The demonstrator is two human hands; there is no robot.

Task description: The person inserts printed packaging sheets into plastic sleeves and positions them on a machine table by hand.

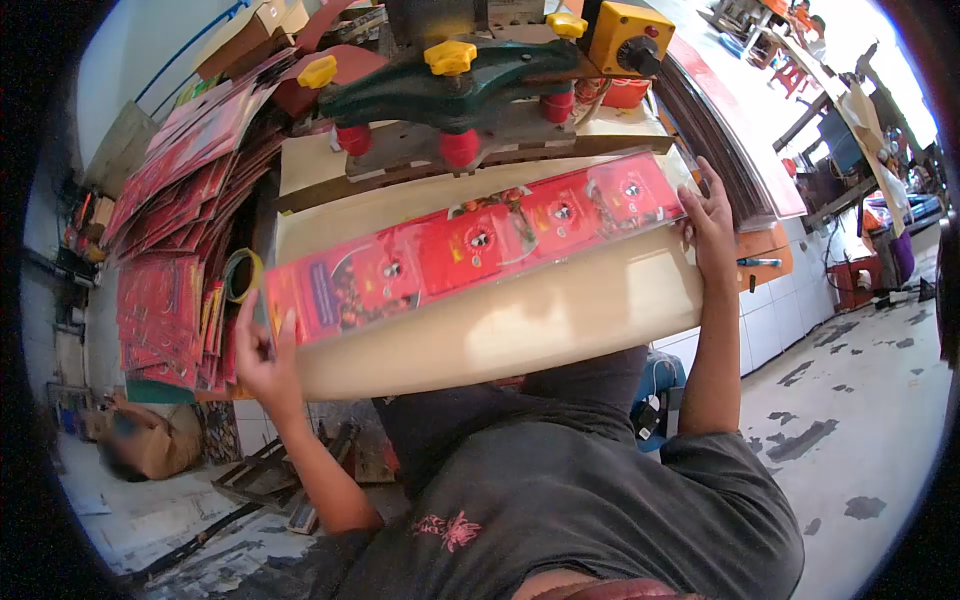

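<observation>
A long red printed strip (500,240) with a glossy, clear-looking surface slants across a cream work board (560,330). Its left end is gripped by my left hand (268,360), with the thumb near the strip's lower edge. At the higher right end, my right hand (710,215) holds the corner, one finger raised. Just beyond the strip runs a straight metal bar (400,178) beneath a dark green press head (450,90) with yellow knobs and red cylinders. Beside my left hand lies a roll of tape (243,275).
Stacks of red printed sheets (165,310) crowd the left side. A yellow control box (628,38) with a black dial sits at the upper right. More long sheets (735,140) are piled to the right, near a blue tool (760,262). Another person (150,440) is low at the left.
</observation>
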